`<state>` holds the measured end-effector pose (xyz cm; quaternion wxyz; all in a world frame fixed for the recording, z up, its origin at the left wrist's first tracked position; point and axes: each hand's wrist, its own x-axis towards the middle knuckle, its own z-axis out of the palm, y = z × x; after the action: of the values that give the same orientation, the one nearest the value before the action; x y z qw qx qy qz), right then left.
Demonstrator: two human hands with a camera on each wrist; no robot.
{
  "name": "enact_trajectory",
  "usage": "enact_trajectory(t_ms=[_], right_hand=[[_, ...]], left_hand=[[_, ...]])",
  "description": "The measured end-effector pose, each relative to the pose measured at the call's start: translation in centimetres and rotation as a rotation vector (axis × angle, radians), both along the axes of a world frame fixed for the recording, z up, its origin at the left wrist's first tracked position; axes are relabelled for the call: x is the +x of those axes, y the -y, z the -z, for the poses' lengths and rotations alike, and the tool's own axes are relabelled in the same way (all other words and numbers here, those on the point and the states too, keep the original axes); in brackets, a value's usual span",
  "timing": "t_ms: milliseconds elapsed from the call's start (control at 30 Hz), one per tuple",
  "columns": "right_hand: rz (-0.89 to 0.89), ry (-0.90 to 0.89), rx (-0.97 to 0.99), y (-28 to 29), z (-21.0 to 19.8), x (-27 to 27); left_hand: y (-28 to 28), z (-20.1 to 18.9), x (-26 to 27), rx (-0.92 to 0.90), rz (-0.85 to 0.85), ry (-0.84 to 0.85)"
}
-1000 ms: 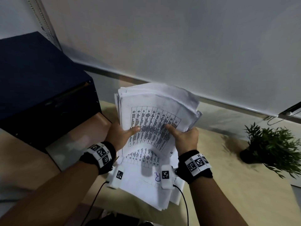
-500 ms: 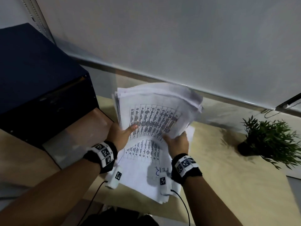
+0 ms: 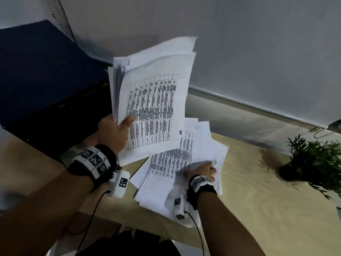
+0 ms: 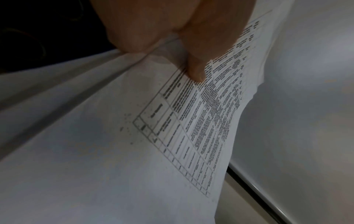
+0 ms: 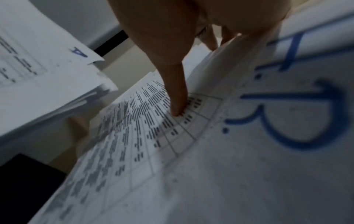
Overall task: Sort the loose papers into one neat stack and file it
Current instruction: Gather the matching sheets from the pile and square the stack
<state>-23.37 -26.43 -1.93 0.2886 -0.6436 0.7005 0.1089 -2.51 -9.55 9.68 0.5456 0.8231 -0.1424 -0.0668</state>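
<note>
My left hand (image 3: 118, 124) holds a thick bundle of printed sheets (image 3: 153, 100) upright above the table, thumb (image 4: 195, 72) on the front page (image 4: 114, 151) and fingers hidden behind. Below and to the right, a loose pile of papers (image 3: 166, 163) lies fanned out on the table. My right hand (image 3: 203, 170) is down on this pile. Its thumb (image 5: 177, 106) presses on a printed table, and the other fingers (image 5: 210, 40) go behind the raised edge of a sheet with blue handwriting (image 5: 296, 113), pinching it.
A dark blue box (image 3: 36, 71) stands at the left, close behind the raised bundle. A small potted plant (image 3: 313, 159) sits at the right on the light wooden table (image 3: 258, 209). A grey wall with a metal rail (image 3: 249, 106) runs behind.
My right hand has left the bundle and dropped to the loose pile on the table. My left hand has raised the bundle higher, alone.
</note>
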Motion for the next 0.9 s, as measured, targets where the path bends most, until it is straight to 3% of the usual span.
enact_trajectory(t_ms=[133,267,367,500,633,733,900], right_hand=[[-0.055,0.028,0.027,1.0,-0.8,-1.8],[0.085,-0.007,-0.014,-0.2,-1.3,-0.8],[0.034,-0.059,-0.08,-0.6,-1.0,0.2],[0.016,0.099,0.0,0.6,-0.7,-0.5],[0.042,0.199,-0.119,1.5,-2.1,-2.5],[0.031,0.228,-0.177,2.5,-3.1,-4.5],[0.027,0.355,-0.101,4.6,-3.9,-7.3]], left_hand=[[-0.1,-0.7,-0.3,-0.024,-0.009,0.034],[-0.1,-0.6,0.4,-0.045,-0.002,0.018],[0.0,-0.5,0.7,-0.066,-0.011,-0.002],[-0.1,-0.7,1.2,-0.075,0.003,0.02],[-0.7,-0.4,1.8,-0.108,0.0,0.006],[-1.2,1.0,2.2,-0.049,0.007,-0.084],[-0.5,1.5,-0.1,0.135,0.068,-0.206]])
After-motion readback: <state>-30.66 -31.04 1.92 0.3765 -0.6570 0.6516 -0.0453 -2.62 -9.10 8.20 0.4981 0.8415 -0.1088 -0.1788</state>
